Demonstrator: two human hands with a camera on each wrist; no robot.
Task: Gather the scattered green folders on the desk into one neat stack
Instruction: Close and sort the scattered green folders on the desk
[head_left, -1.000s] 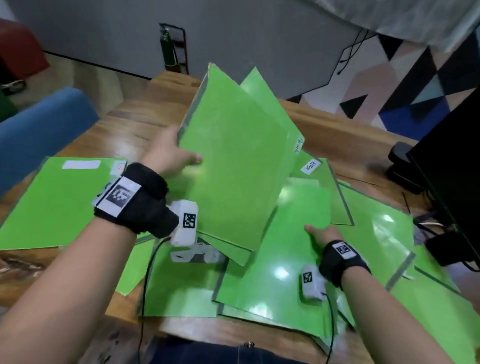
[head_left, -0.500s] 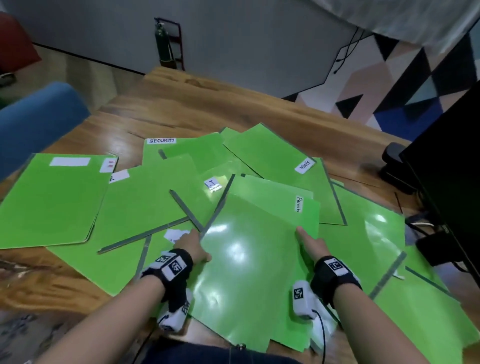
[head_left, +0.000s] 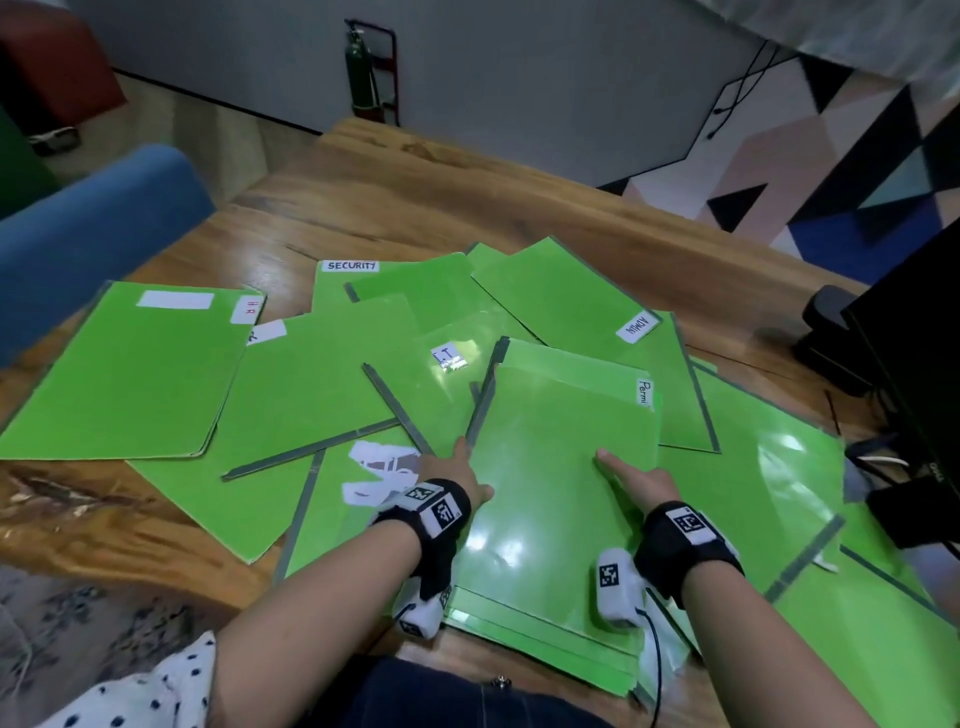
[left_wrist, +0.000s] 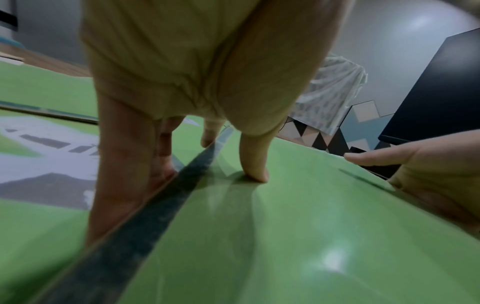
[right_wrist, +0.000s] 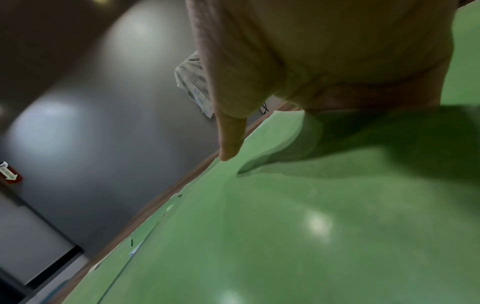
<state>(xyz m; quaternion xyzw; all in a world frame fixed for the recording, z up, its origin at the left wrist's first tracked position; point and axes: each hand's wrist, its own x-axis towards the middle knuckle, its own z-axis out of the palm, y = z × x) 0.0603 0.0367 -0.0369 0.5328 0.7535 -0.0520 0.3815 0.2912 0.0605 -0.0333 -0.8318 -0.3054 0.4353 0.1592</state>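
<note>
A stack of green folders (head_left: 550, 519) lies at the desk's near edge, its layers slightly offset at the bottom. My left hand (head_left: 457, 470) stands at the stack's left side, by the grey spine (left_wrist: 155, 205). Its fingers (left_wrist: 124, 164) are straight and reach down to the folder below, and the thumb presses on top. My right hand (head_left: 631, 480) holds the right edge, thumb (right_wrist: 231, 135) on top, fingers bent out of sight. Loose folders spread around: HR (head_left: 124, 374), SECURITY (head_left: 353, 266), IT (head_left: 447, 358), ADMIN (head_left: 582, 312), and more at the right (head_left: 769, 493).
A black monitor (head_left: 914, 364) with cables (head_left: 878, 462) and a black device (head_left: 826, 322) stands at the right. A blue chair (head_left: 88, 239) sits off the left edge. Bare wooden desk (head_left: 415, 197) shows beyond the folders.
A second ago my left hand held folders raised on edge. They now lie flat on the stack before me, and both hands have come down to its sides.
</note>
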